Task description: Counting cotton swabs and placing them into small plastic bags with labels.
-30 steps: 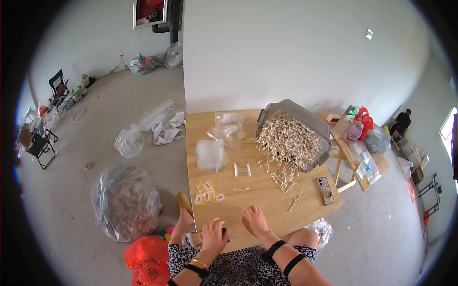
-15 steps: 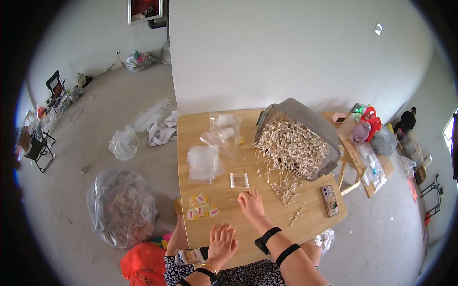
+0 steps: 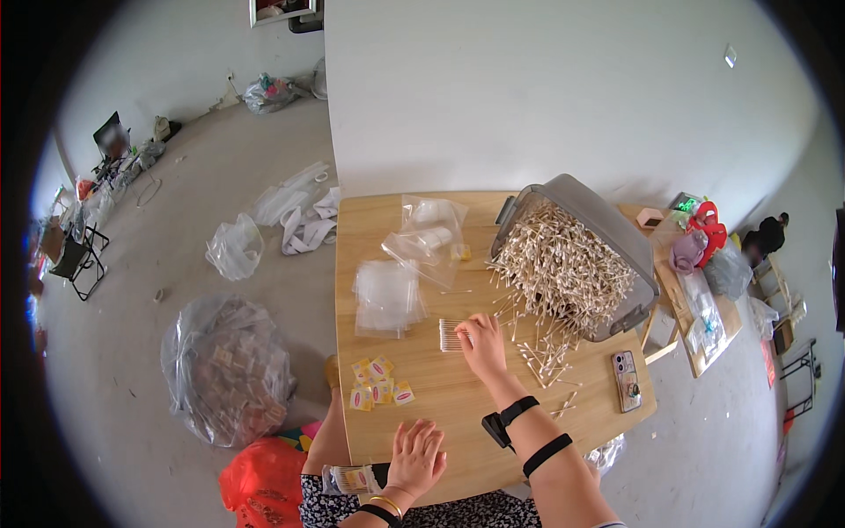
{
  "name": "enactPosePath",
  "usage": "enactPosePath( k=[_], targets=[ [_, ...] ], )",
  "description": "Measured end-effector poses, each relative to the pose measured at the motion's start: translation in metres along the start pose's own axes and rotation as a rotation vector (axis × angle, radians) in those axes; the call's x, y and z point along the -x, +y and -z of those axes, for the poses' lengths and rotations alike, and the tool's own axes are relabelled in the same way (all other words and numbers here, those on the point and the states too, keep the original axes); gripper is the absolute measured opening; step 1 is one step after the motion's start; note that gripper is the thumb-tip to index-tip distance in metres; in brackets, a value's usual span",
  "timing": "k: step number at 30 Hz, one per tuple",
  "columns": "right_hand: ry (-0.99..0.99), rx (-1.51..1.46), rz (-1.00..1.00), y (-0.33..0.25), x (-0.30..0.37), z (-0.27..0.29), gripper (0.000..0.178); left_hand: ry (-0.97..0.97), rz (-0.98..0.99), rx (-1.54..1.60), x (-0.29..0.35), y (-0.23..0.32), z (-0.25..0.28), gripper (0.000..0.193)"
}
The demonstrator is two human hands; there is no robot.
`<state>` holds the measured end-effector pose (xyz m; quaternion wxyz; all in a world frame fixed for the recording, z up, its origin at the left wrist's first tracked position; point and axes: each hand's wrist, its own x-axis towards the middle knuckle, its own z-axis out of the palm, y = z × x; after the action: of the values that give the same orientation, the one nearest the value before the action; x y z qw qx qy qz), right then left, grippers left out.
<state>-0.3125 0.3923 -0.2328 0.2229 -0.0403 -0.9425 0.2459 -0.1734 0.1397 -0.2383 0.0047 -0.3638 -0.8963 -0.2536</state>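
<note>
A neat row of cotton swabs (image 3: pixel 451 335) lies side by side on the wooden table (image 3: pixel 475 414). My right hand (image 3: pixel 483 346) is at the right end of that row, fingers bent down and drawn together; whatever is between the fingertips is hidden. My left hand (image 3: pixel 417 455) rests at the near table edge, fingers stretched out and holding nothing. Close to its wrist is a clear packet of swabs (image 3: pixel 350 480). A grey plastic bin (image 3: pixel 591 195) lies tipped on its side, with a heap of loose cotton swabs (image 3: pixel 563 268) spilling from its mouth.
Left on the table are small yellow-and-white labels (image 3: pixel 381 392) and clear plastic bags (image 3: pixel 385 299). A phone (image 3: pixel 627 380) lies near the right edge. On the floor stand a big clear sack (image 3: pixel 231 370) and a red bag (image 3: pixel 264 480). A side table (image 3: pixel 717 330) holds more bags.
My right hand has moved forward and slightly right, onto the row of swabs. My left hand stays at the near edge, with little change. The whole view has shifted slightly.
</note>
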Motion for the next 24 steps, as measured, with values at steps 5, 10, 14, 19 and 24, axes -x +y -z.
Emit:
enactPosePath(
  k=[5, 10, 14, 19, 24],
  targets=[
    [-0.018, 0.024, -0.001, -0.005, -0.011, -0.006, 0.003, 0.006, 0.007, -0.003, 0.002, -0.002, 0.000, 0.041],
    [-0.015, 0.095, -0.016, -0.003, -0.015, -0.008, 0.005, -0.006, 0.001, 0.000, 0.000, -0.001, 0.000, 0.041],
    [-0.042, 0.088, -0.044, -0.006, -0.012, -0.014, 0.005, -0.005, 0.005, -0.008, 0.002, -0.002, 0.000, 0.042],
    [0.068, -0.032, -0.071, -0.005, 0.006, -0.022, 0.008, 0.004, 0.003, -0.009, 0.001, -0.001, -0.001, 0.041],
    [0.098, -0.081, -0.107, -0.010, 0.034, -0.022, 0.008, -0.005, -0.002, -0.017, 0.002, -0.001, -0.002, 0.040]
  ],
)
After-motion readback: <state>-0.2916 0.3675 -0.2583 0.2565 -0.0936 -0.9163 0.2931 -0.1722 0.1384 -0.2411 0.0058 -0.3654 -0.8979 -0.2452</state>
